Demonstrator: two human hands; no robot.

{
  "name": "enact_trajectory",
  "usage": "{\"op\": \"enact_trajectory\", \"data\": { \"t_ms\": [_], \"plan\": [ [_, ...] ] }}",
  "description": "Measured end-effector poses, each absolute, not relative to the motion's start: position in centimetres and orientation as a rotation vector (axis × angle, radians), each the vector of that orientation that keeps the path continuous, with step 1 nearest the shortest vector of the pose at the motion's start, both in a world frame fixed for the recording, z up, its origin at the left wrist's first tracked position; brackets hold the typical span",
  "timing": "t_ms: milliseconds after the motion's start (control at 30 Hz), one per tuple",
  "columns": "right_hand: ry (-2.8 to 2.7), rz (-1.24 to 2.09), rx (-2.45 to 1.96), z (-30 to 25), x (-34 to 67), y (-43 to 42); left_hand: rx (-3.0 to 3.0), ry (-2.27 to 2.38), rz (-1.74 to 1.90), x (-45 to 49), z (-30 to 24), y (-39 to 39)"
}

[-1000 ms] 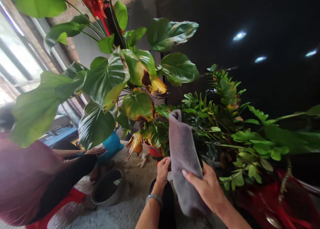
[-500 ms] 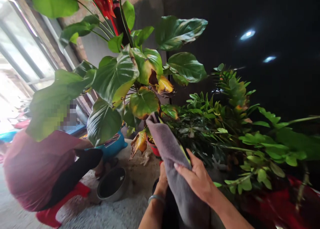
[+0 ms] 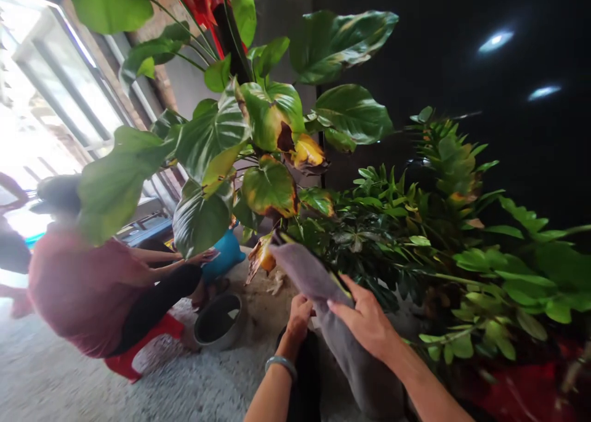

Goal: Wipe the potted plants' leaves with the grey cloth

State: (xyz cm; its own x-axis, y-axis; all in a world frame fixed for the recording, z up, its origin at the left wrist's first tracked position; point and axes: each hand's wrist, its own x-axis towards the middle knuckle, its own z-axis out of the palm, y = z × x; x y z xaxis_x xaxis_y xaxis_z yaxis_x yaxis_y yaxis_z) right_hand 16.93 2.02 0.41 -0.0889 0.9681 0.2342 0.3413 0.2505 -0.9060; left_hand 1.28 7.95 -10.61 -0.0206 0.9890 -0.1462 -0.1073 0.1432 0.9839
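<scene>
A long piece of grey plush cloth point(image 3: 318, 280) with a dark and yellow-green edge hangs down in front of me. My right hand point(image 3: 369, 320) grips its right side, thumb on top and fingers round the edge. Just left of the cloth is my left hand point(image 3: 299, 317), closed, with a pale bangle on the wrist; whatever its fingers hold is hidden. Beyond the cloth's upper end, a browned yellow leaf point(image 3: 264, 256) droops from a large potted plant point(image 3: 272, 185) with broad green leaves.
To the left, a person in a pink shirt point(image 3: 78, 286) sits on a red stool point(image 3: 148, 345) beside a grey basin point(image 3: 219, 323) and a blue object point(image 3: 226, 253). More leafy plants point(image 3: 392, 225) crowd the right side before a dark glossy wall point(image 3: 462, 71).
The cloth's upper end has dipped slightly, and my left hand shows more clearly to its left. My view has shifted a little left. The seated person's arms now show beyond the leaves.
</scene>
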Motion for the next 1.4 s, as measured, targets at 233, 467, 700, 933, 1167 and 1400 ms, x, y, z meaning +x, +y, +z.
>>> {"op": "enact_trajectory", "data": {
  "t_ms": [233, 467, 700, 933, 1167, 1400],
  "plan": [
    [-1.841, 0.757, -1.753, -1.2, 16.6, 3.4, 0.850, 1.259, 1.226, 0.0, -8.4, 5.4],
    [-1.771, 0.914, -1.511, -6.3, 16.2, -1.5, 0.902, 1.281, 1.202, -1.7, -8.3, 4.4],
    [-1.410, 0.674, -1.365, 0.5, 16.3, 2.5, 0.826, 1.199, 1.253, -2.6, -8.2, 5.0],
    [-1.500, 0.636, -1.693, 0.0, 13.4, 4.0, 0.836, 1.162, 1.312, -3.6, -9.1, 5.7],
    [-1.580, 1.023, -1.495, -0.3, 16.8, -0.9, 0.854, 1.173, 1.454, -4.3, -8.4, 6.6],
    [-1.363, 0.538, -1.611, 3.4, 16.1, 5.2, 1.031, 1.059, 1.393, -0.3, -8.0, 11.7]
  ]
}}
